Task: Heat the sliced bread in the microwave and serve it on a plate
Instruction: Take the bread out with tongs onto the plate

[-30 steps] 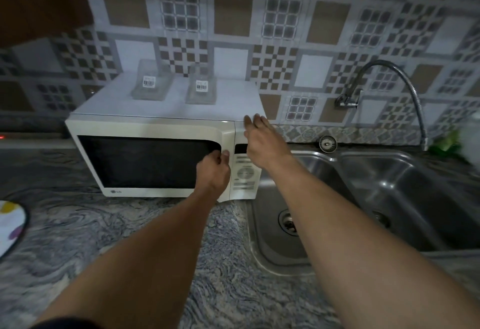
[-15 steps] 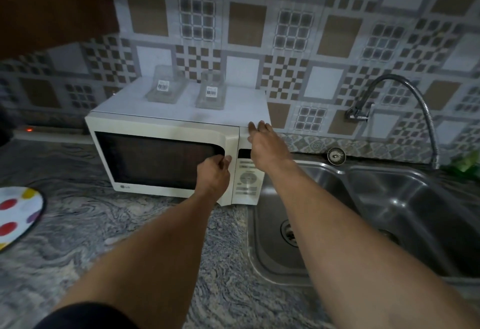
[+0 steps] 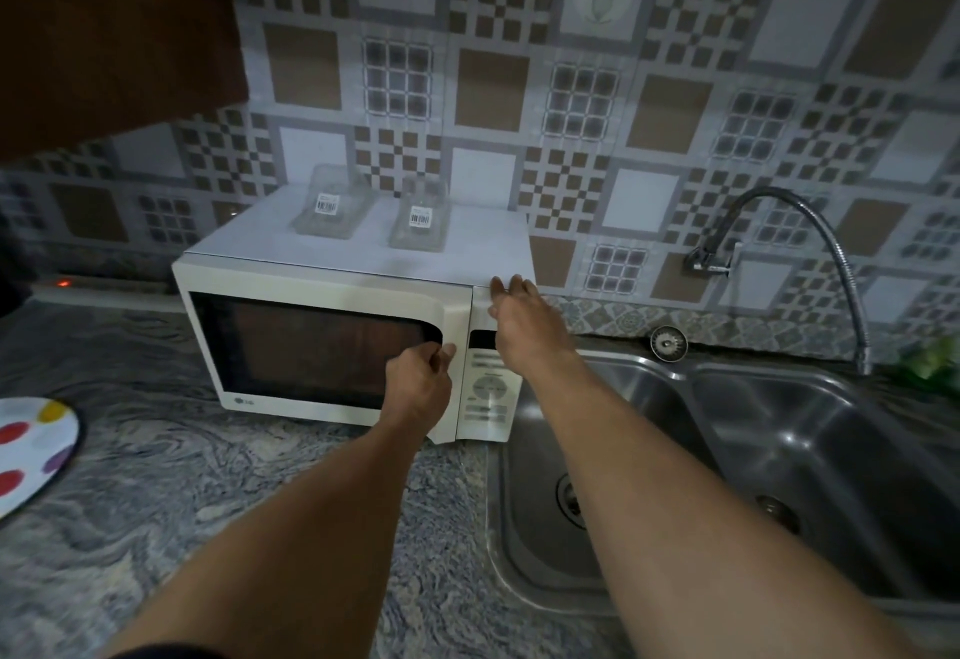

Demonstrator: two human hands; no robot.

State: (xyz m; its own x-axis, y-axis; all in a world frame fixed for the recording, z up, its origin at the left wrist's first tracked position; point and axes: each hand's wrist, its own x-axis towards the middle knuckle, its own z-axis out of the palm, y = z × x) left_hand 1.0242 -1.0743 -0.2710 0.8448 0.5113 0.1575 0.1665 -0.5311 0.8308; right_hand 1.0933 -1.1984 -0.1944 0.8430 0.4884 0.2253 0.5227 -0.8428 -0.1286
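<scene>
Left hand (image 3: 418,388): fingers curled into the handle recess at the right edge of the door of the white box-shaped microwave oven (image 3: 322,289), gripping it. Right hand (image 3: 524,325): fingers straight, laid flat on the microwave's top front right corner, above the control panel (image 3: 488,393); it holds nothing.

Sliced bread: not in view. The microwave's dark window shows nothing of the inside, so it cannot be told whether the bread is there. Whether the door has parted from the body cannot be made out.

The round white plate with coloured spots (image 3: 31,455) lies on the grey marbled countertop (image 3: 208,502), well left of the microwave, and is cut off by the frame edge. Two clear plastic containers with barcode labels (image 3: 332,208) sit on top of the microwave. The steel double sink (image 3: 680,377) lies just right of it.

Against half a second earlier, both hands keep the same placement; more of the plate shows.
</scene>
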